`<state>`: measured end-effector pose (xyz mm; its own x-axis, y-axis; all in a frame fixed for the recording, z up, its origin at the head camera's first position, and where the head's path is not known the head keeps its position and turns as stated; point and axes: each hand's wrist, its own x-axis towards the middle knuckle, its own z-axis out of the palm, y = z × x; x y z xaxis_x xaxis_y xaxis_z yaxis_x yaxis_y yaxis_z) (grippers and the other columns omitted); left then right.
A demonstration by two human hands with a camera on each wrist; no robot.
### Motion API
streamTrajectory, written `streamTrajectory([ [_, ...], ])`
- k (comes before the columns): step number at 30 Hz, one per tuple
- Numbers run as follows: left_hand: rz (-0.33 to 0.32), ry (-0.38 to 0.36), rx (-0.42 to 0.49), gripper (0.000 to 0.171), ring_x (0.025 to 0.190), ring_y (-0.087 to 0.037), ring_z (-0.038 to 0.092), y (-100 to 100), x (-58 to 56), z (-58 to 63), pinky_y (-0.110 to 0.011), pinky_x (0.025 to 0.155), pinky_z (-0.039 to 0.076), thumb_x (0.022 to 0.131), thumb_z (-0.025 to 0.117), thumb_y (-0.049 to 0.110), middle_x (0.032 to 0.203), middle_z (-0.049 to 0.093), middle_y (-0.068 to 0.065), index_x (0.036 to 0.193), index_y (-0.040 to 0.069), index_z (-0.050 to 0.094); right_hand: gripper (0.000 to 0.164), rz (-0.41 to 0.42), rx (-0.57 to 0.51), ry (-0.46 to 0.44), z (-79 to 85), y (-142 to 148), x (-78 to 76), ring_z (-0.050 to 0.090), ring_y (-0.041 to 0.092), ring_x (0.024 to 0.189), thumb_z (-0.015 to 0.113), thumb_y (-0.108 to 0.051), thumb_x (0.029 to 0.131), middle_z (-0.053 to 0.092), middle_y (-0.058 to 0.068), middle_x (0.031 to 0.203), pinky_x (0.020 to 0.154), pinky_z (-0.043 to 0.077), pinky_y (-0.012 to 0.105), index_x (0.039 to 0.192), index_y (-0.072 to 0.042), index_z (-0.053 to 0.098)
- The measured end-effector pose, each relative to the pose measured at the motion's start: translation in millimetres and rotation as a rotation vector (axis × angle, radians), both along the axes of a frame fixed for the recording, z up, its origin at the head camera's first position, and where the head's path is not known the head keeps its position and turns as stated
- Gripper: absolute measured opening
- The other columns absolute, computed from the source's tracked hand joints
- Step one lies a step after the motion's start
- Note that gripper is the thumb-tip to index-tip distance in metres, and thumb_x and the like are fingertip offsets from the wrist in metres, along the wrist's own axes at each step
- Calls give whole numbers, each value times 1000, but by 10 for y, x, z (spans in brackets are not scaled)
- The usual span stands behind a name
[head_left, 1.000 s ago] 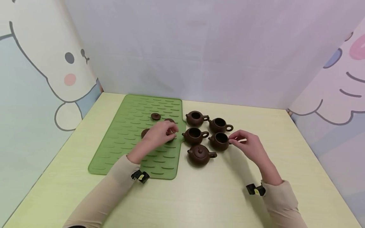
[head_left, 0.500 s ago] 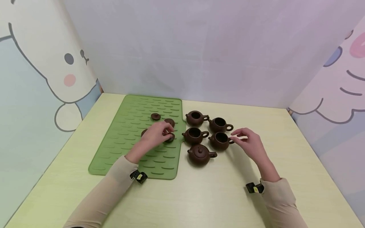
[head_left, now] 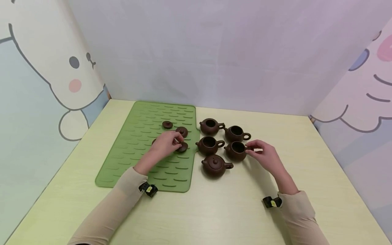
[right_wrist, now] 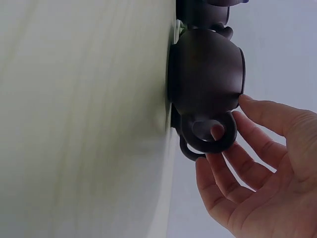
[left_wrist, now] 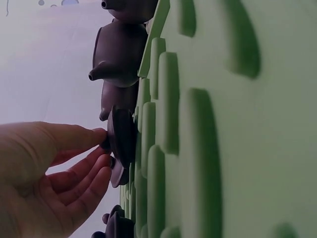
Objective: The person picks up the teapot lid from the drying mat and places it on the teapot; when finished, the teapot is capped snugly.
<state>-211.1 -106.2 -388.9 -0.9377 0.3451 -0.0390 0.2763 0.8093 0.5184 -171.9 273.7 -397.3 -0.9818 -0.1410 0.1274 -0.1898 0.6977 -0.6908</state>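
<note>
My left hand [head_left: 162,146] is over the green mat, its thumb and fingertips pinching the knob of a dark brown teapot lid [head_left: 182,147]. In the left wrist view that lid [left_wrist: 122,134] stands close against the mat; whether it touches cannot be told. On the right, my right hand [head_left: 265,157] holds the loop handle of a lidless small brown teapot [head_left: 235,152]. The right wrist view has the thumb at the rim of this teapot [right_wrist: 210,72] and fingers around its handle [right_wrist: 210,144]. The teapot is upright on the table.
Other lids lie on the green mat [head_left: 122,153]: one at the back [head_left: 167,125], one nearer [head_left: 182,131], another mostly hidden behind my left hand. Lidless teapots [head_left: 209,146] stand close together right of the mat. A lidded teapot [head_left: 213,166] sits in front of them.
My left hand has moved slightly left and down to the lid's knob. The right hand drew back briefly from the teapot's handle, then returned to it. The teapots have stayed put.
</note>
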Motion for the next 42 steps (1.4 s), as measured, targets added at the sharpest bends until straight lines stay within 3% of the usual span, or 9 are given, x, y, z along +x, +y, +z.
streamTrajectory([
  [4,18,-11,2,18,95,-19,69,5,-13,2,-32,77,58,93,70,13,110,72,-7,111,12,71,23,4,-2,-8,6,0,0,61,0,97,71,-17,94,73,14,110,81,51,10,113,-5,71],
  [11,51,-22,19,16,90,-17,68,16,-10,15,-30,75,56,93,71,14,100,73,-6,108,11,71,22,6,12,-28,21,2,-7,65,13,102,69,-19,95,74,12,112,83,51,10,113,-7,71],
  [19,66,-7,55,13,89,-17,69,38,-6,47,-30,75,57,93,71,15,98,74,-5,106,12,71,20,13,32,-31,11,5,-20,65,19,103,69,-17,94,74,12,111,84,53,15,112,-6,71],
  [32,32,65,121,15,93,-18,70,144,5,230,-32,80,59,94,69,14,101,74,-6,108,10,71,21,15,33,-41,15,6,-20,65,14,101,69,-14,94,73,13,111,83,53,14,112,-5,71],
  [42,12,65,140,15,94,-19,70,314,14,401,-32,81,58,94,69,15,102,74,-6,108,10,71,21,16,31,-49,3,14,-19,65,21,103,69,-15,94,73,12,111,86,55,20,112,-6,71],
])
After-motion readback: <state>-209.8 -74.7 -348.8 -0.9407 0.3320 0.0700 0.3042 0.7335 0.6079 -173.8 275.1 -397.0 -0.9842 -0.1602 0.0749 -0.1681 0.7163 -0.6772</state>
